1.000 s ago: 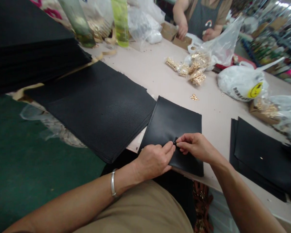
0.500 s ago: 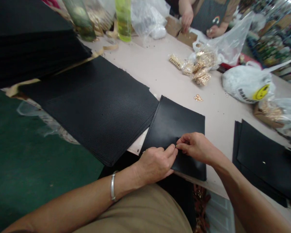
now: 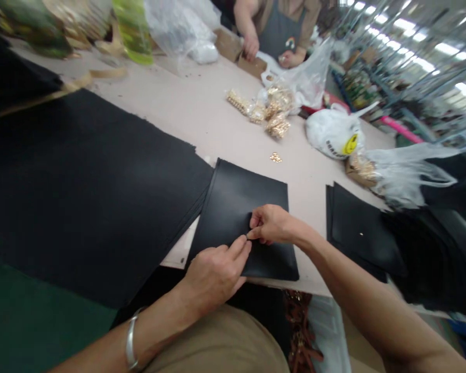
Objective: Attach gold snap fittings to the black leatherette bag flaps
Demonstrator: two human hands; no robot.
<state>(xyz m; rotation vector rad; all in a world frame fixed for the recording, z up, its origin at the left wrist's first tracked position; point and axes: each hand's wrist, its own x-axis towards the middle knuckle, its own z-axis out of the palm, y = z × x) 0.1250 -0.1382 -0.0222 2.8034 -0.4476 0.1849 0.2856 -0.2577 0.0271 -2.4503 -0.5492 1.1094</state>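
A smooth black leather piece (image 3: 236,207) lies flat at the near edge of the pale table (image 3: 186,103). My left hand (image 3: 213,272) and my right hand (image 3: 270,224) meet over its lower middle, fingertips pinched together against the leather. What the fingers pinch is too small to make out. A silver bangle (image 3: 131,339) sits on my left wrist. Left of the piece lies a large stack of textured black sheets (image 3: 81,191). A few loose gold fittings (image 3: 275,157) lie just beyond the piece.
Another stack of black pieces (image 3: 361,233), the top one with a gold stud, lies to the right. Bags of gold hardware (image 3: 274,111), white plastic bags (image 3: 336,134) and bottles (image 3: 130,26) crowd the far side. Another person (image 3: 283,31) works at the far end.
The view has swung to the right and tilted. My hands stay pinched together on the black piece, shifted slightly left in the picture.
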